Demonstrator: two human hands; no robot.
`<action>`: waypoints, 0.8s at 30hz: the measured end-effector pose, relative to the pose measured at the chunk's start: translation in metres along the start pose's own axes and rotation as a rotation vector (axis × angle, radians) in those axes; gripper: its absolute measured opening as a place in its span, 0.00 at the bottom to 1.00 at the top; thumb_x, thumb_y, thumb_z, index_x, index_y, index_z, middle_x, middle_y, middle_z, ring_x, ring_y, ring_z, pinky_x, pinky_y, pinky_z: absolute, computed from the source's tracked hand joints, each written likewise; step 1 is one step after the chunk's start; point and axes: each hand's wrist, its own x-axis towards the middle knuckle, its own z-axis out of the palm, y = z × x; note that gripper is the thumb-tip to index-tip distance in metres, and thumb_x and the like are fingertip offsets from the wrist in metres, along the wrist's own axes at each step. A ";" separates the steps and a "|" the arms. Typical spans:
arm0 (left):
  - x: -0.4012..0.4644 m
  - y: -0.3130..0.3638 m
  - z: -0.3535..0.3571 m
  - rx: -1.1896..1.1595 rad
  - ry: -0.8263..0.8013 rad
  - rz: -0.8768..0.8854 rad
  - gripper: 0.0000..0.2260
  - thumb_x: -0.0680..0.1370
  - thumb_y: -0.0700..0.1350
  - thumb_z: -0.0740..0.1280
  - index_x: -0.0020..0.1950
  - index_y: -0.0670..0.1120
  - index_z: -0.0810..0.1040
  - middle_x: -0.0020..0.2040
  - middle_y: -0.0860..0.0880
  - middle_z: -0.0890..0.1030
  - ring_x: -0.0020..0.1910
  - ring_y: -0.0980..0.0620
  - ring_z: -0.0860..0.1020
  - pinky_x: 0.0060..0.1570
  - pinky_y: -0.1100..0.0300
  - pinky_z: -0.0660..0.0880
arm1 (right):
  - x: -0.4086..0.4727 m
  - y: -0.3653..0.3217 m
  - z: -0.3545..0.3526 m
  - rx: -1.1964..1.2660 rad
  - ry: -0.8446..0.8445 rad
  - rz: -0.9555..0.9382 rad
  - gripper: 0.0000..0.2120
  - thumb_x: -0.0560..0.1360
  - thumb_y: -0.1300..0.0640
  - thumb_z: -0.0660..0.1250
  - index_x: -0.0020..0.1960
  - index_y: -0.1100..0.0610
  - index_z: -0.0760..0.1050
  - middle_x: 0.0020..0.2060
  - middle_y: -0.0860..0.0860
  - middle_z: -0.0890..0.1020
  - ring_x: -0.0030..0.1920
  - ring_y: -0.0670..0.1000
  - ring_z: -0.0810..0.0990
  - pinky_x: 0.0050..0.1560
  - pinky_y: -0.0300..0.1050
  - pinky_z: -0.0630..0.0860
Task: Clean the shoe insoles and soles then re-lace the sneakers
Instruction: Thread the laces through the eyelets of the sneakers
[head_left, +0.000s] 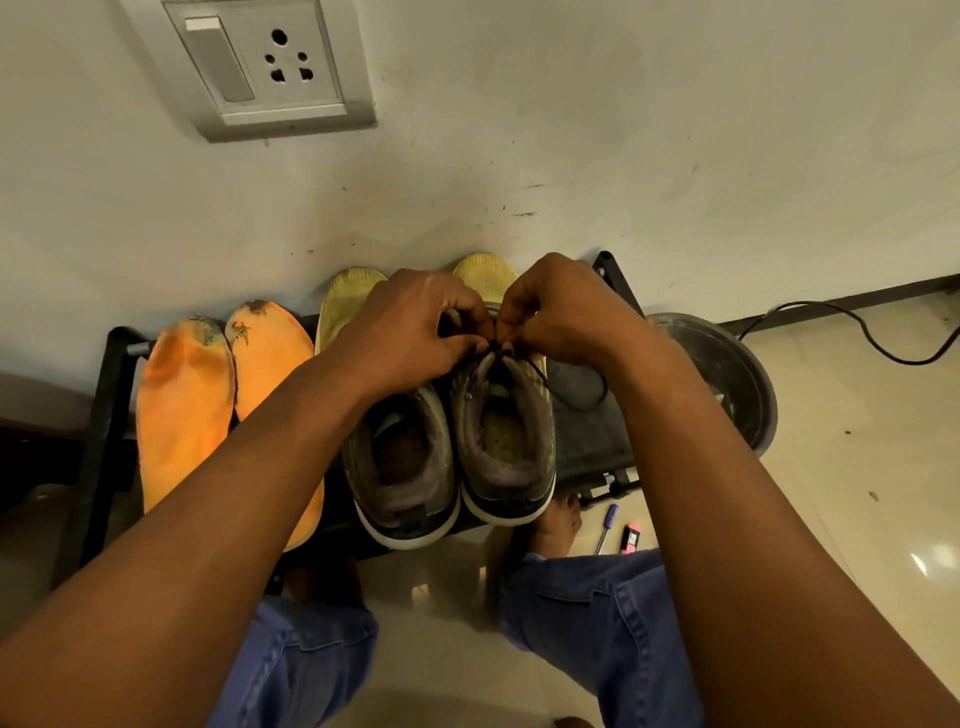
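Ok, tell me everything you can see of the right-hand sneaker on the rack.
The right-hand sneaker is dark, worn and grimy, with a greyish padded collar, a white sole edge and a stained footbed visible inside. It stands upright on the black rack, heel toward the person, touching the other sneaker. Both hands, left hand and right hand, pinch its black lace at the tongue.

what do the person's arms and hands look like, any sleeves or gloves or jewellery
Both arms are bare up to the frame edge, with no sleeves in view. The left hand and right hand are ungloved, with no rings, watch or bracelets visible. Below them, blue denim trousers cover the legs.
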 end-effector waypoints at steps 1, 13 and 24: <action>0.000 0.000 0.000 0.014 0.002 0.008 0.04 0.72 0.47 0.76 0.46 0.54 0.87 0.44 0.55 0.85 0.43 0.55 0.82 0.43 0.51 0.80 | -0.001 -0.001 0.001 -0.019 0.000 -0.016 0.08 0.69 0.68 0.74 0.42 0.56 0.86 0.39 0.52 0.85 0.43 0.50 0.84 0.40 0.42 0.81; -0.001 0.005 0.007 0.267 0.006 0.093 0.07 0.77 0.44 0.72 0.54 0.48 0.80 0.53 0.48 0.78 0.47 0.44 0.77 0.40 0.57 0.64 | 0.002 -0.003 0.002 -0.062 -0.020 -0.018 0.05 0.71 0.64 0.70 0.45 0.63 0.83 0.43 0.59 0.85 0.47 0.59 0.83 0.50 0.58 0.83; 0.002 -0.003 0.000 0.013 0.004 0.032 0.06 0.69 0.50 0.76 0.46 0.54 0.87 0.50 0.55 0.83 0.47 0.53 0.81 0.45 0.47 0.81 | 0.000 -0.006 0.005 -0.049 0.023 -0.001 0.06 0.72 0.64 0.69 0.44 0.59 0.86 0.41 0.55 0.85 0.44 0.54 0.83 0.49 0.52 0.83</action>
